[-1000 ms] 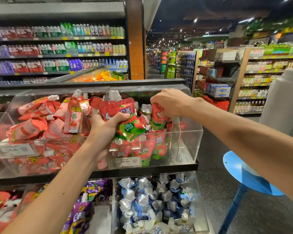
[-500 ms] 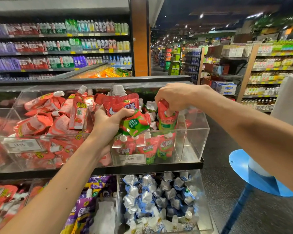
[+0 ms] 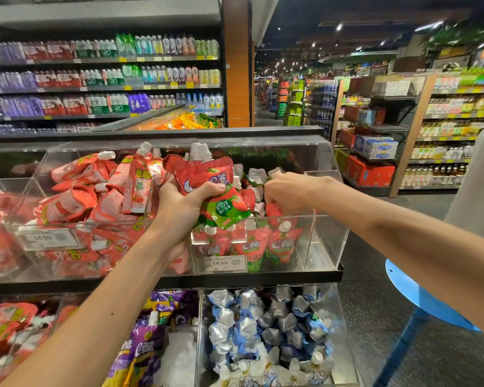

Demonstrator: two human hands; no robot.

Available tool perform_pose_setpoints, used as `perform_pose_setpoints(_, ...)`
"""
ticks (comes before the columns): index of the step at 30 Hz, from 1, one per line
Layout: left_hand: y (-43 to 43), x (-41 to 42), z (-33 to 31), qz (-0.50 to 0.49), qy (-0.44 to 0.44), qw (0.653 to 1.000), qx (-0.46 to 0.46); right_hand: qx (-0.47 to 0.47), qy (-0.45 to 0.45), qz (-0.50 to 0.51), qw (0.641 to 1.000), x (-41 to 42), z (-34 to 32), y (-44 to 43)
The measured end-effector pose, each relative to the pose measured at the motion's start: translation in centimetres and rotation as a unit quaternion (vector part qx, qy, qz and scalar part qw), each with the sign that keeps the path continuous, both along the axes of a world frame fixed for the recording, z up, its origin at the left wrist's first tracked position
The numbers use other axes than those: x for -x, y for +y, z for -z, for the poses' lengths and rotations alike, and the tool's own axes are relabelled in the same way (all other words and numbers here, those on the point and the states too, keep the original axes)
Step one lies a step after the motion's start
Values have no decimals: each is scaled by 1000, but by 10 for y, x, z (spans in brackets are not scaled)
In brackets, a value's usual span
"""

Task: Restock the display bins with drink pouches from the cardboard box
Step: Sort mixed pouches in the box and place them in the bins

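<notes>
**A:** Where are the pouches at this moment?

**B:** The left hand (image 3: 179, 202) grips a bundle of red pouches (image 3: 207, 180), spouts up and thumb across their fronts, just above the front wall of the clear bin (image 3: 326, 230). The right hand (image 3: 288, 194) is down inside that bin, knuckles up, fingers curled on a single red pouch (image 3: 274, 212). Its fingertips are hidden under the hand, so I judge that a pinch rather than see one. The cardboard box is out of view.

**A:** How should that single one be seated?

**B:** Upright, spout on top and label forward, like the front row (image 3: 280, 243) standing behind the price tag (image 3: 224, 263). I would press it snug against its neighbour before letting go. These soft pouches probably lean and slump if they have room.

**A:** And the bundle?

**B:** Feed from it one pouch at a time. Holding it low and close over the bin makes each transfer short. The lowest pouch, with the green patch, hangs below the thumb and looks the likeliest to slide out. A firmer squeeze on the bodies, not the spouts, should hold it.

**A:** Where should the filling go next?

**B:** Rightward, I think, closing the rows toward the inner divider, so that each new pouch props the last.
</notes>
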State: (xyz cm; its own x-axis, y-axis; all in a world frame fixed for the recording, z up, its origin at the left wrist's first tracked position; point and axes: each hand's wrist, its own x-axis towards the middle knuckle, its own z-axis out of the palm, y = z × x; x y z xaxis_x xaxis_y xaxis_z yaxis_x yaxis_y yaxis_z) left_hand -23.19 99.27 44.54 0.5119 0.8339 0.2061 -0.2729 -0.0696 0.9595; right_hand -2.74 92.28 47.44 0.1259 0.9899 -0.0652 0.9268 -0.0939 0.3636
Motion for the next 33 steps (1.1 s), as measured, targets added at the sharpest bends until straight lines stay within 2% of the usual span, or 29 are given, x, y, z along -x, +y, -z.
perform_pose_setpoints(4,1,-3,0,7,0,1000,0,34,40,38,998,-3,0,6)
perform_pose_setpoints(8,0,-11,0,14,14,1000,4,85,116,90,986,-6,3,10)
perform_pose_setpoints(11,-1,-16,-1,16,26,1000,1,117,121,93,981,1,1,7)
perform_pose_setpoints(13,-1,-20,-2,24,28,999,0,103,163,68,979,4,-9,0)
perform_pose_setpoints(15,-2,-22,-3,26,31,999,1,17,238,28,971,9,-22,-7)
perform_pose_setpoints(16,-3,-23,-4,27,30,999,-2,-40,298,11,954,11,-28,-10)
perform_pose_setpoints(19,-1,-31,-14,46,21,998,-33,-123,506,29,853,17,-41,-20)
perform_pose_setpoints(24,3,-39,-34,44,70,987,-137,-201,561,22,803,14,-52,-31)
perform_pose_setpoints(26,5,-37,-35,53,85,985,-139,-230,568,19,790,10,-53,-34)
perform_pose_setpoints(27,5,-35,-37,52,91,987,-120,-244,546,27,801,8,-51,-33)
perform_pose_setpoints(30,10,-35,-38,26,98,992,-70,-272,351,53,894,9,-37,-28)
perform_pose_setpoints(33,9,-34,-39,29,75,996,-42,-221,221,74,947,6,-14,-22)
